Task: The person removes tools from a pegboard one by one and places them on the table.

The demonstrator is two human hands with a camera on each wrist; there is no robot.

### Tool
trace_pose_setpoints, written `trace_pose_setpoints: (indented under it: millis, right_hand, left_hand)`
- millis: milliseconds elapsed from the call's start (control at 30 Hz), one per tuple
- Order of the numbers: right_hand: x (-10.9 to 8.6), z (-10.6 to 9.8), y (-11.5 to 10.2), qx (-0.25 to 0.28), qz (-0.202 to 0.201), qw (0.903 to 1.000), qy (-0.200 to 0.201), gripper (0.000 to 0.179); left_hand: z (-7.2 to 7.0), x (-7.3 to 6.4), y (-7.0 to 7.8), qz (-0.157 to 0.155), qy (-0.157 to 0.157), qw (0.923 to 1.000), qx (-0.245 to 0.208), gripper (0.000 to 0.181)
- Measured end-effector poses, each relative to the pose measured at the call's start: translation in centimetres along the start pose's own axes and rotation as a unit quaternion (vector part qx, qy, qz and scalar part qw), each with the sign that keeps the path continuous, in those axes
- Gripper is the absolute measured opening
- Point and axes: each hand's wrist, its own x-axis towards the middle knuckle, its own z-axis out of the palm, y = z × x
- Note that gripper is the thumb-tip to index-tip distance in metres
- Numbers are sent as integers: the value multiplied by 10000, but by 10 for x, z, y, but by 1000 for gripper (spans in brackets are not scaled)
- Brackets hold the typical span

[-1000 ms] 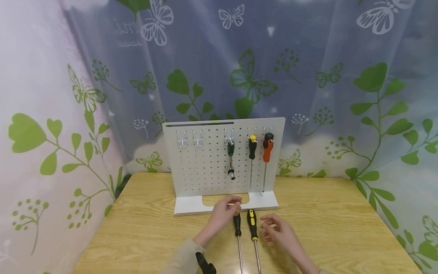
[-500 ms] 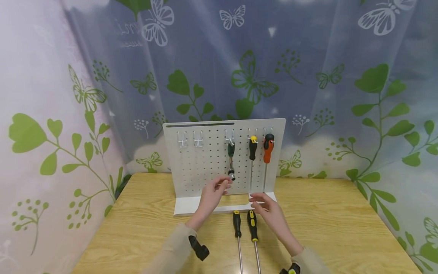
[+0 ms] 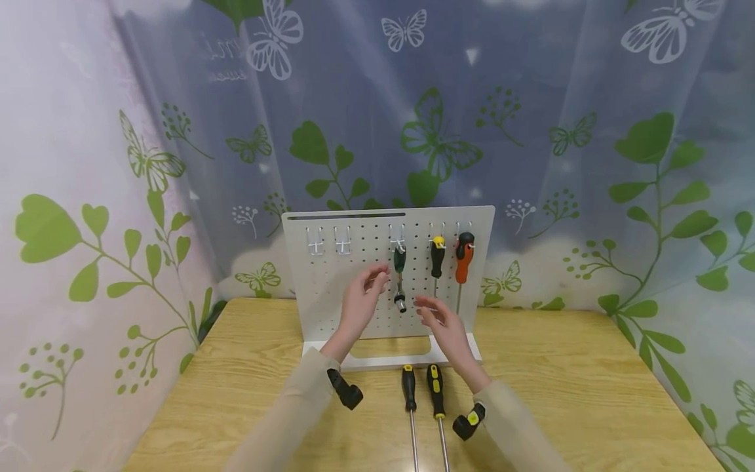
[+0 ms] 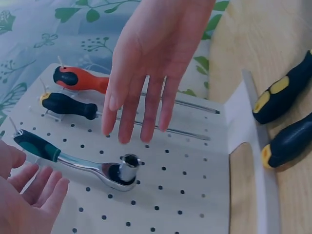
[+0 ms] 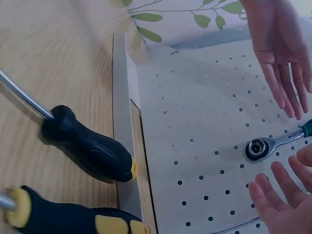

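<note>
My left hand (image 3: 361,298): fingers loosely extended, grips nothing. My right hand (image 3: 449,331): same, fingers relaxed, nothing held. Ratchet wrench (image 3: 399,262) hangs on pegboard (image 3: 324,288) between them, near both. Long axis runs up-down: green handle (image 4: 40,147) up, socket (image 4: 129,168) at the lower end, jutting out from the board. Black screwdriver (image 3: 437,257) and orange screwdriver (image 3: 463,265) hang above my right hand, shafts down.

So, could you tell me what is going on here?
A person's left grip and right grip are at either side of a ratchet wrench, holding nothing. The wrench hangs on the pegboard, with a yellow-topped screwdriver and an orange screwdriver further right. Two more screwdrivers lie on the table in front.
</note>
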Motion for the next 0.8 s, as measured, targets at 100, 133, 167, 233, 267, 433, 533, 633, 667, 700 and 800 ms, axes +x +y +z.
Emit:
trace_pose_setpoints:
  millis: [100, 133, 167, 233, 267, 433, 533, 633, 667, 700, 800]
  right_hand:
    - [17, 5, 18, 50, -119, 9999, 5, 37]
    - [23, 7, 24, 84, -150, 9999, 5, 37]
    - [27, 8, 29, 85, -181, 9998, -1, 37]
    - [35, 11, 36, 134, -223, 9997, -17, 37]
    - [38, 12, 38, 180, -212, 9996, -37, 37]
    - [45, 18, 44, 316, -48, 9994, -152, 39]
    - [46, 21, 44, 394, 73, 9990, -203, 41]
    - [44, 22, 44, 419, 166, 9988, -189, 42]
    - [43, 22, 44, 466, 228, 9985, -178, 42]
    - [42, 22, 44, 489, 272, 9983, -168, 42]
    - [37, 22, 44, 587, 452, 9971, -153, 43]
  left_hand:
    - [1, 8, 3, -11, -4, 10000, -77, 33]
    - [1, 11, 4, -17, -15, 10000, -78, 34]
    - [2, 14, 4, -53, -22, 9999, -87, 34]
    - [3, 18, 5, -80, -60, 9999, -86, 35]
    - [4, 20, 6, -121, -94, 9998, -81, 35]
    - [8, 25, 8, -249, -233, 9994, -109, 36]
    - [10, 26, 9, -313, -212, 9992, -137, 35]
    - [10, 26, 9, -377, -219, 9989, -187, 36]
    - [10, 25, 10, -403, -231, 9987, -199, 36]
    - [11, 25, 10, -431, -244, 9985, -224, 36]
    - [11, 25, 10, -486, -263, 9980, -301, 36]
